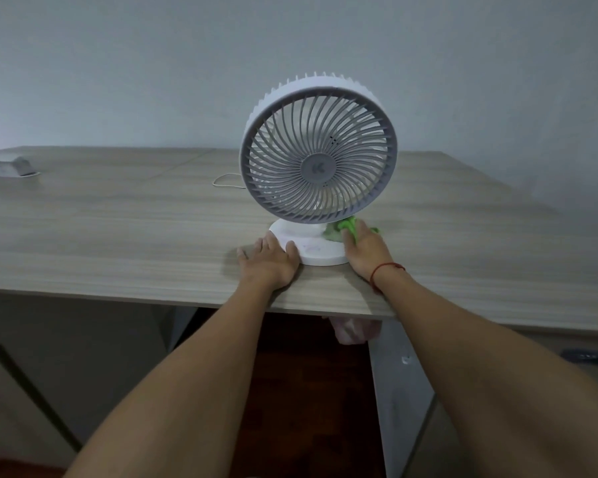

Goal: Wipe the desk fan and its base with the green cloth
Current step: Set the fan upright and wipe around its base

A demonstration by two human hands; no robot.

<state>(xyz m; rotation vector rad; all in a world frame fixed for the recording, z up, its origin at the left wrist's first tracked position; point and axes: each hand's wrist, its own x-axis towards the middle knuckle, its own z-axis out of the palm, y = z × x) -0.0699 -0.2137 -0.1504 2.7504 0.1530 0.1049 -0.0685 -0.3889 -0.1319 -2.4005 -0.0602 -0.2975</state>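
Note:
A white desk fan (318, 150) with a grey spiral grille stands upright on a wooden desk (118, 229), near its front edge. Its round white base (311, 251) lies flat under the grille. My left hand (270, 258) lies flat on the desk with straight fingers, its thumb against the base's left rim. My right hand (366, 250) holds the bunched green cloth (342, 229) against the right rear of the base, below the grille. Most of the cloth is hidden by my fingers.
A thin white cable (223, 181) loops on the desk behind the fan. A grey power strip (11, 167) lies at the far left. A pale wall stands close behind the desk. A red thread bracelet (384, 270) circles my right wrist.

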